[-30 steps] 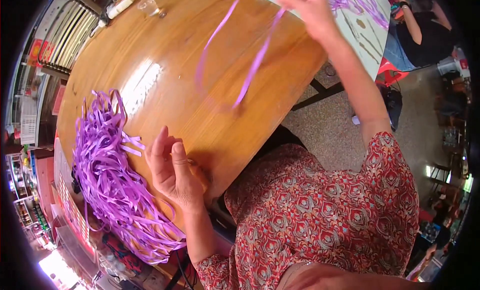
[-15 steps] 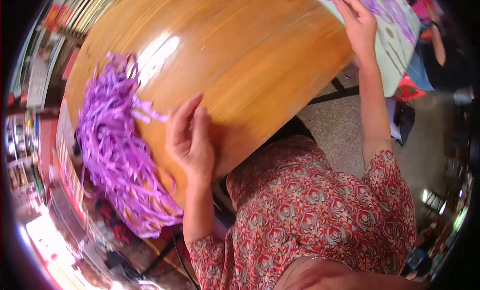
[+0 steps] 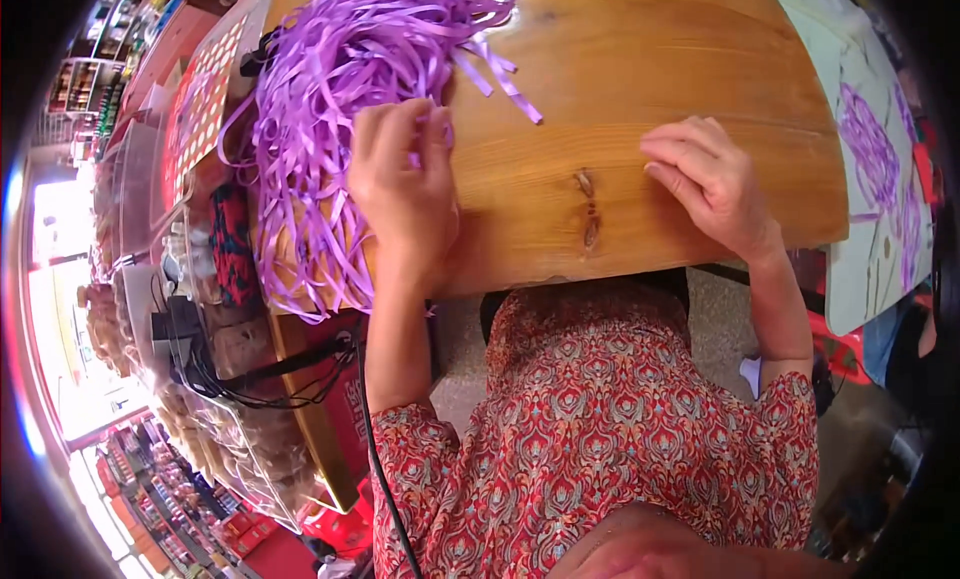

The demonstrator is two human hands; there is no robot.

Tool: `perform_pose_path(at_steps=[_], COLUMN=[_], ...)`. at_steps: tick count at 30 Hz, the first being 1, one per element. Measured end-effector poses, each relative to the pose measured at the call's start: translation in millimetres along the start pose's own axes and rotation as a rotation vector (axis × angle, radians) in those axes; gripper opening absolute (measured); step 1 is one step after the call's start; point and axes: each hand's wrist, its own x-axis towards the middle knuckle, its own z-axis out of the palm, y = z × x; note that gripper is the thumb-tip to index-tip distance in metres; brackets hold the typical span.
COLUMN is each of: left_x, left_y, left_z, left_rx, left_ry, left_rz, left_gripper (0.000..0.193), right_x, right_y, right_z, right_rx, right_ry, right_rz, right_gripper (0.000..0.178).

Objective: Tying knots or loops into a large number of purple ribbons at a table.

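A large heap of narrow purple ribbons (image 3: 340, 69) lies at the left of the brown wooden table (image 3: 650, 39), with strands hanging over its near edge. My left hand (image 3: 395, 179) is over the right side of this heap, its fingers bent and the thumb apart from them. Ribbon shows around its fingertips, but no strand is plainly gripped. Above the bare wood to the right, my right hand (image 3: 705, 184) has loosely bent fingers, a small gap to the thumb, and nothing visible between them. Short ribbon ends (image 3: 505, 79) stick out from the heap toward the middle.
A pale side table (image 3: 855, 269) bearing purple ribbon pieces (image 3: 870, 144) adjoins the right end. Black cables (image 3: 260, 379) and clear plastic-wrapped goods (image 3: 255, 449) crowd the left below the table. A person's leg in blue (image 3: 880, 339) is at the far right.
My right hand has come back from the pale side table to above the wooden table. My left hand is now over the ribbon heap instead of beside it. The whole view has turned.
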Motion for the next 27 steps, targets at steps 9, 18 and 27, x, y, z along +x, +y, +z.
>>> perform_pose_path(at_steps=[9, 18, 27], left_x=[30, 59, 96], left_y=[-49, -116, -47], left_z=[-17, 14, -41], left_rx=[0.176, 0.555, 0.67], left_ry=[0.07, -0.173, 0.099], left_rz=[-0.063, 0.283, 0.469], left_gripper=[0.005, 0.016, 0.015], right_x=[21, 18, 5], right_y=[-11, -20, -8], right_z=[15, 12, -4], right_rx=[0.071, 0.081, 0.121], right_ry=[-0.096, -0.077, -0.062], right_rz=[-0.121, -0.133, -0.08], right_gripper=[0.015, 0.014, 0.01])
